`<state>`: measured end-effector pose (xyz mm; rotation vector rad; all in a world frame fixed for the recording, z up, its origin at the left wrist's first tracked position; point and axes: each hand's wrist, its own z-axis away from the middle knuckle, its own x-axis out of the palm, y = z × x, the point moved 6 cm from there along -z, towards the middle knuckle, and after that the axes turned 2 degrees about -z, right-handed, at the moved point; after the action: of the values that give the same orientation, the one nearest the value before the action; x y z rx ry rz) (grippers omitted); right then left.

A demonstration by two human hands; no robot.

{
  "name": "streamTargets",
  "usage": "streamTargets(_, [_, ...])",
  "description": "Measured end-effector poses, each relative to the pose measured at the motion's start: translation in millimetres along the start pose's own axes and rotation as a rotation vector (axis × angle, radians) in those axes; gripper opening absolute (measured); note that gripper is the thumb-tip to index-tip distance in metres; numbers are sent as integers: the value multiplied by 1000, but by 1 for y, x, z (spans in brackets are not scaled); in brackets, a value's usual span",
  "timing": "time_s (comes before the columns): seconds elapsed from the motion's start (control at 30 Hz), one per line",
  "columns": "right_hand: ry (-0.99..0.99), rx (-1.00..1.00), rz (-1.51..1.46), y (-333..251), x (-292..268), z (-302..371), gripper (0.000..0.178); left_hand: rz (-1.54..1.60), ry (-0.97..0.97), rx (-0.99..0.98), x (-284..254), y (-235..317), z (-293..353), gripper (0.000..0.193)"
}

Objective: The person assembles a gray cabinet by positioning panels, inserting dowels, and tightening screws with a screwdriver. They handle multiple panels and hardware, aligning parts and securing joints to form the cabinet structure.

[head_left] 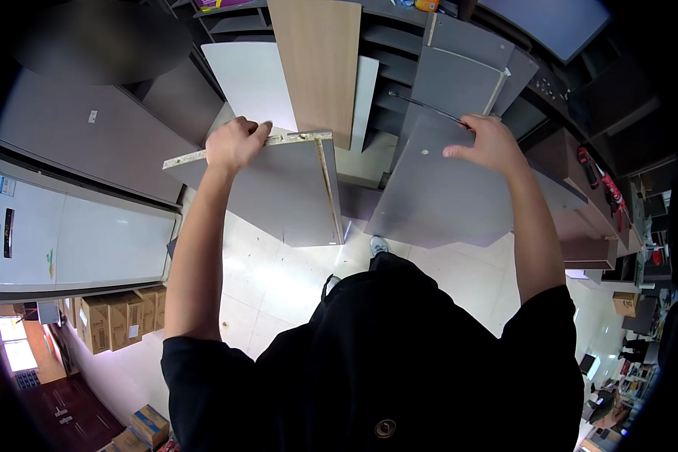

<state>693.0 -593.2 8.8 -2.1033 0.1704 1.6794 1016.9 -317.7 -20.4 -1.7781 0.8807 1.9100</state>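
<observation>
My left hand (237,143) is closed over the top edge of a grey chipboard panel (279,188), whose raw, speckled edge shows. That panel stands on end in front of me, with a groove or strip along its right side. My right hand (491,143) is at the top edge of a second grey board (429,188), thumb on its face and fingers curled over the edge. From those fingers a long, thin dark metal rod (429,106) points left. The rod's end inside the hand is hidden.
Behind stand a wood-tone board (316,60), a white board (248,83) and more grey panels (459,75) against dark shelving (392,64). A white refrigerator (90,233) and cardboard boxes (109,320) are at left. A red-and-black tool (614,196) lies at right.
</observation>
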Motion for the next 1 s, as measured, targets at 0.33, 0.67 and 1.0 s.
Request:
streamTargets(0.33, [-133,82,-81,-22,-5,28,48,122,7,606,12,56,43,22])
streamTargets(0.67, [-140,-121,-109,-32,-6,41,46,263,-276,693,-6,33,91,24])
streamTargets(1.0, [-145,-231,-132,-38,-9,44,37,94,-256,665,-6,60,96,37])
